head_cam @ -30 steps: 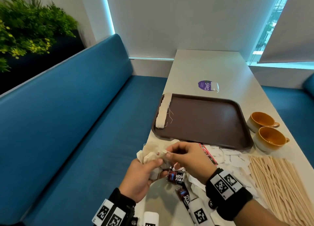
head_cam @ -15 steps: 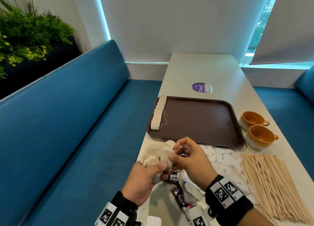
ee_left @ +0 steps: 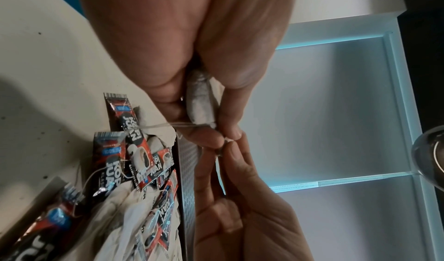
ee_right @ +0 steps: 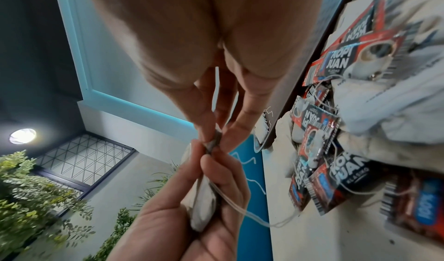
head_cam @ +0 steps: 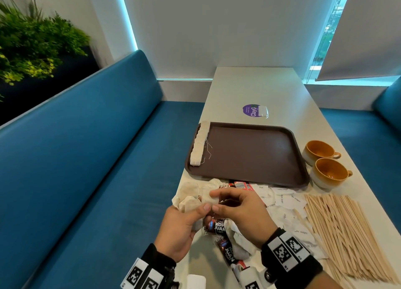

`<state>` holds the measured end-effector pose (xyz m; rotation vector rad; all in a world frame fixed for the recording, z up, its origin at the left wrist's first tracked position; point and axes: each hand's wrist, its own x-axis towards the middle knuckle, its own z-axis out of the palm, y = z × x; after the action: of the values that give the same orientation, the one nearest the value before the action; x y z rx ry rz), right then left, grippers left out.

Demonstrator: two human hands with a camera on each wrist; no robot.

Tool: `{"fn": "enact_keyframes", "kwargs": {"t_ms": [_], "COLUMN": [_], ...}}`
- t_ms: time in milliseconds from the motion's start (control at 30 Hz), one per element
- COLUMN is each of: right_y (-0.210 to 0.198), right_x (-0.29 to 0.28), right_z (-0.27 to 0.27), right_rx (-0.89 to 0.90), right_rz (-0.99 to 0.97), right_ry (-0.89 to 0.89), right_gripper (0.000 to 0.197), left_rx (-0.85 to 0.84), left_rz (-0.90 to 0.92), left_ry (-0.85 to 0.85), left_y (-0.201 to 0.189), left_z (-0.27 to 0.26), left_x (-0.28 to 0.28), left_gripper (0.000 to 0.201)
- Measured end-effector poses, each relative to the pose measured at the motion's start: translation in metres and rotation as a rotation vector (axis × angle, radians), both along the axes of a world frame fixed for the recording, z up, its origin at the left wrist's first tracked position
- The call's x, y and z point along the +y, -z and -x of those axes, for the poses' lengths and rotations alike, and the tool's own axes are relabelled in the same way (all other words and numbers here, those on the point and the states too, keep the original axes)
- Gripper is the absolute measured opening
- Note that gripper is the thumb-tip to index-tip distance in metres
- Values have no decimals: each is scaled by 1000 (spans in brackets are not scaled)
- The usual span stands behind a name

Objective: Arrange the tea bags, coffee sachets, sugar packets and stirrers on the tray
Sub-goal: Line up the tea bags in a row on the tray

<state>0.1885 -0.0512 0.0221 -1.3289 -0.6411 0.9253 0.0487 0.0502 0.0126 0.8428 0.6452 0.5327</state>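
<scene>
My left hand [head_cam: 178,230] pinches a tea bag [head_cam: 191,203] that my right hand [head_cam: 243,217] grips at its 3 o'clock corner, above "KOPI JUAN" coffee sachets [head_cam: 217,227], "sugar" packets [head_cam: 290,199] at 3 o'clock, brown tray [head_cam: 249,156] at 12.

The left hand [head_cam: 178,228] curls its fingers round a tea bag [ee_left: 200,101]. The right hand [head_cam: 240,215] pinches that bag's top edge, its fingertips meeting the left thumb's tip.
</scene>
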Motion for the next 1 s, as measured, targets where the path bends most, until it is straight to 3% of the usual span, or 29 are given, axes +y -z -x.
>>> {"fn": "enact_keyframes", "kwargs": {"t_ms": [333,500,733,1000], "right_y": [-1,-10,-4,31], "right_x": [18,40,102,165], "right_z": [-16,-33,-76,-91], "right_rx": [-148,-183,-285,-445], "right_rz": [132,176,244,413], "right_ry": [22,8,75,23], "right_gripper": [35,48,23,22], "left_rx": [-52,15,39,106], "left_rz": [182,189,207,197], "left_ry": [-1,-49,-111,-182], "left_y": [6,16,23,34], "left_z": [7,15,29,35], "left_x": [12,20,27,35], "left_gripper": [35,38,28,29]}}
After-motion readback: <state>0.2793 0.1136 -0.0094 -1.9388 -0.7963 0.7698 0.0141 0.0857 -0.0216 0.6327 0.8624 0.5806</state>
